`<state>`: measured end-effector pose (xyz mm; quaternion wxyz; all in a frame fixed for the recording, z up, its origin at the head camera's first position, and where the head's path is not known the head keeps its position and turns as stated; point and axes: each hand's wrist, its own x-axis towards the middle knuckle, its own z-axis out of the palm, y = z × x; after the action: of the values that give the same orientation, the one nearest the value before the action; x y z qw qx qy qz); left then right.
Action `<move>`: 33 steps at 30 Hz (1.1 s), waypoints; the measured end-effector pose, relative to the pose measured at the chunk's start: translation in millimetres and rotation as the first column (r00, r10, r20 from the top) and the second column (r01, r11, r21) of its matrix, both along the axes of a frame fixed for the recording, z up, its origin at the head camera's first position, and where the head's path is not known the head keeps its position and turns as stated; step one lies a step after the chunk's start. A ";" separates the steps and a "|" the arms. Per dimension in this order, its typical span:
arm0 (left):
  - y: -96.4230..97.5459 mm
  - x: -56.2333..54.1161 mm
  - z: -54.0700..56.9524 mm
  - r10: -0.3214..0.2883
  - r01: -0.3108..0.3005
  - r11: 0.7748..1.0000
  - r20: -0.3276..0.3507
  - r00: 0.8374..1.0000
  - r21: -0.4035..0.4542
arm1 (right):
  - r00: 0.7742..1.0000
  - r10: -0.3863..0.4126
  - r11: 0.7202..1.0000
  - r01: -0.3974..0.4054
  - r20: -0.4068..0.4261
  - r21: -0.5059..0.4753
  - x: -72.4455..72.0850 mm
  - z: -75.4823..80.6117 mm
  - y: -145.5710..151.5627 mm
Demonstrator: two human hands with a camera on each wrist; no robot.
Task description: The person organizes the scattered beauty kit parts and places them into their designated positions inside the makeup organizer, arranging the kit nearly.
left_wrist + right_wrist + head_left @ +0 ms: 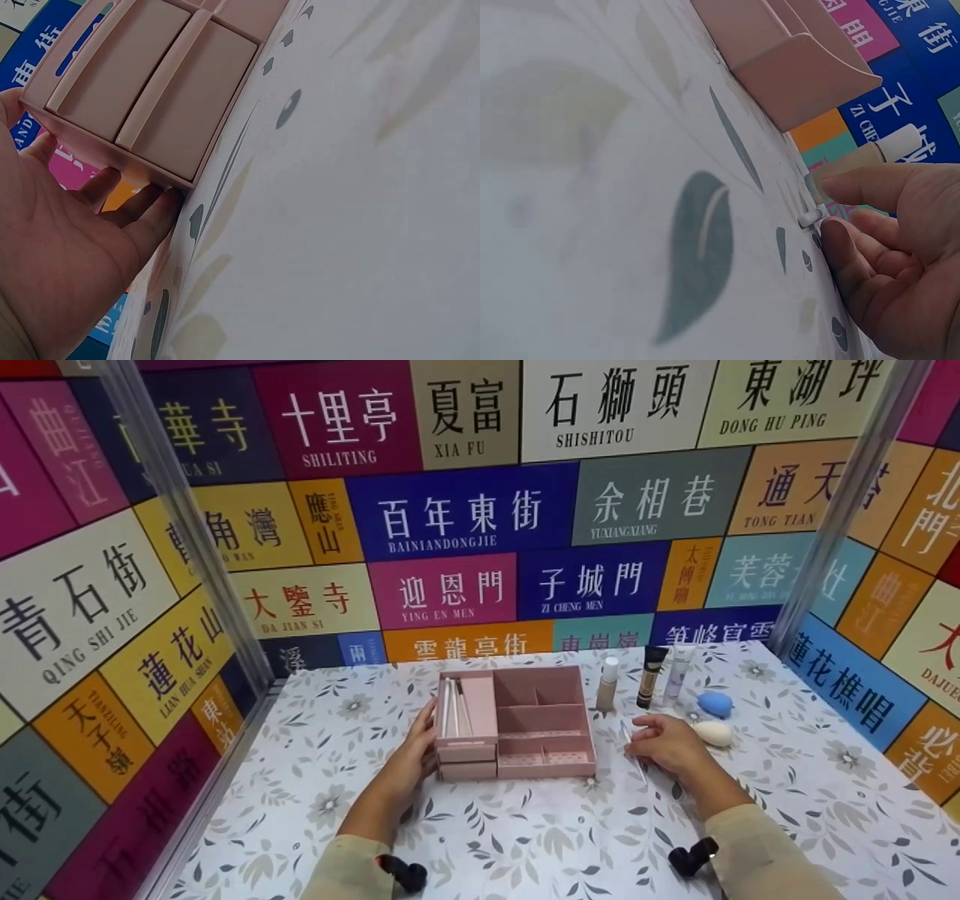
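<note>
A pink desktop organizer (545, 697) stands on the table, with several slim, pale-handled brushes (455, 709) in its left compartment. Two small drawers (154, 82) form its lower left front. My left hand (416, 746) rests against the organizer's left side, fingertips at its wall and lower edge. To the right of the organizer, my right hand (667, 746) is low over the table, thumb and fingers apart around a thin white stick (636, 754). In the right wrist view, the white stick's end (810, 218) shows just beside the fingertips.
Behind my right hand stand a white-capped bottle (607, 686), a black tube (650, 679) and a pale tube (678, 675). A blue makeup sponge (715, 703) and a cream makeup sponge (713, 733) lie to the right. Panels with printed signs (461, 514) enclose the flower-patterned table (525, 840).
</note>
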<state>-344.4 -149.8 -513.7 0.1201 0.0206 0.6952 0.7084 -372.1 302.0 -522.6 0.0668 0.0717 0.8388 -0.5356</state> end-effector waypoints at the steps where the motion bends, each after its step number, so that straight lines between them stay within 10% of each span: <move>1: 0.0 -0.2 -0.2 0.000 0.000 1.000 0.000 1.000 -0.002 | 1.000 0.012 1.000 -0.012 -0.007 0.013 0.6 -0.2 -0.3; 20: 0.7 -0.7 -2.4 -0.018 0.019 0.999 -0.042 0.999 0.026 | 0.995 0.055 0.957 -0.030 -0.079 0.290 4.3 6.9 -6.0; 33: 0.5 0.0 -3.8 -0.014 0.015 1.000 -0.034 0.999 0.020 | 0.998 -0.051 0.984 0.054 -0.025 0.172 4.0 5.6 -6.6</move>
<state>-344.4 -149.3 -517.5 0.1132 0.0390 0.6898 0.7140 -368.1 295.5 -517.0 0.0376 0.0937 0.8805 -0.4632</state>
